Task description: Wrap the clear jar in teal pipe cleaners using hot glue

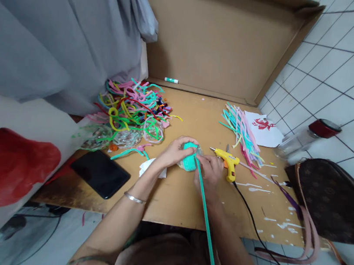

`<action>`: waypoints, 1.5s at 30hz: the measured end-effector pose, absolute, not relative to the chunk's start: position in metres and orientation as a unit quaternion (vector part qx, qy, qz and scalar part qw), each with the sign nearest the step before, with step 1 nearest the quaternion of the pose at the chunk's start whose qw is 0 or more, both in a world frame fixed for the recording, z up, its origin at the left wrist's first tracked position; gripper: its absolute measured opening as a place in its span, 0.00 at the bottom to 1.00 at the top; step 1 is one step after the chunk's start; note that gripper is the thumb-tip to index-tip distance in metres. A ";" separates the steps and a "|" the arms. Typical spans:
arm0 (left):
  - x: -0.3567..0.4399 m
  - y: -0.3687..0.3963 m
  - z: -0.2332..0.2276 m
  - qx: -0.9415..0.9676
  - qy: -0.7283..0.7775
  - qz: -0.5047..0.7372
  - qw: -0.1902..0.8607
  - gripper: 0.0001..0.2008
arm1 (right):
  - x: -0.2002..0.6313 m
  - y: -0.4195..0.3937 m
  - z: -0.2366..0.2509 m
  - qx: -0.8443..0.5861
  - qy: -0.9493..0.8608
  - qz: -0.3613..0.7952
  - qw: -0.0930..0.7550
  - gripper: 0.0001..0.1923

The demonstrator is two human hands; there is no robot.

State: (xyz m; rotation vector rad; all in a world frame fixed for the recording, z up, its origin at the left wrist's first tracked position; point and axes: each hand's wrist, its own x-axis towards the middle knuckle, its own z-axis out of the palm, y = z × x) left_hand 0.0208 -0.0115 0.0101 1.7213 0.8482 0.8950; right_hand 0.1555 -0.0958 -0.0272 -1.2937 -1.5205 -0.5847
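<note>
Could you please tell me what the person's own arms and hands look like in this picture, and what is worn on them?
Both forearms are bare, with no sleeves or gloves in view. The left hand has a thin silver bangle around its wrist. The right hand shows no ring, watch or band that I can make out. The upper arms run out of the frame.
</note>
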 end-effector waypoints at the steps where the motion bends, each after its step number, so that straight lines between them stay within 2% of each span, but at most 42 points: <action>1: 0.021 -0.012 0.011 0.711 0.349 0.366 0.489 0.15 | 0.157 -0.097 -0.027 -0.543 -0.627 -0.237 0.506 0.12; 7: 0.023 -0.010 0.008 0.711 0.343 0.377 0.484 0.15 | 0.167 -0.102 -0.010 -0.578 -0.598 -0.153 0.534 0.12; 11: 0.025 -0.010 0.005 0.714 0.334 0.389 0.477 0.15 | 0.165 -0.104 0.014 -0.614 -0.632 -0.019 0.473 0.13; 14: 0.026 -0.010 0.005 0.718 0.341 0.390 0.466 0.14 | 0.164 -0.103 0.022 -0.636 -0.641 0.020 0.430 0.11; 20: 0.025 -0.015 0.013 0.721 0.358 0.380 0.455 0.15 | 0.159 -0.099 0.020 -0.692 -0.635 -0.058 0.339 0.08; 27: 0.026 -0.016 0.017 0.731 0.372 0.372 0.434 0.14 | 0.149 -0.097 0.020 -0.699 -0.630 -0.136 0.311 0.09; 45: 0.030 -0.023 0.019 0.723 0.386 0.398 0.411 0.14 | 0.140 -0.090 0.027 -0.755 -0.578 -0.096 0.296 0.09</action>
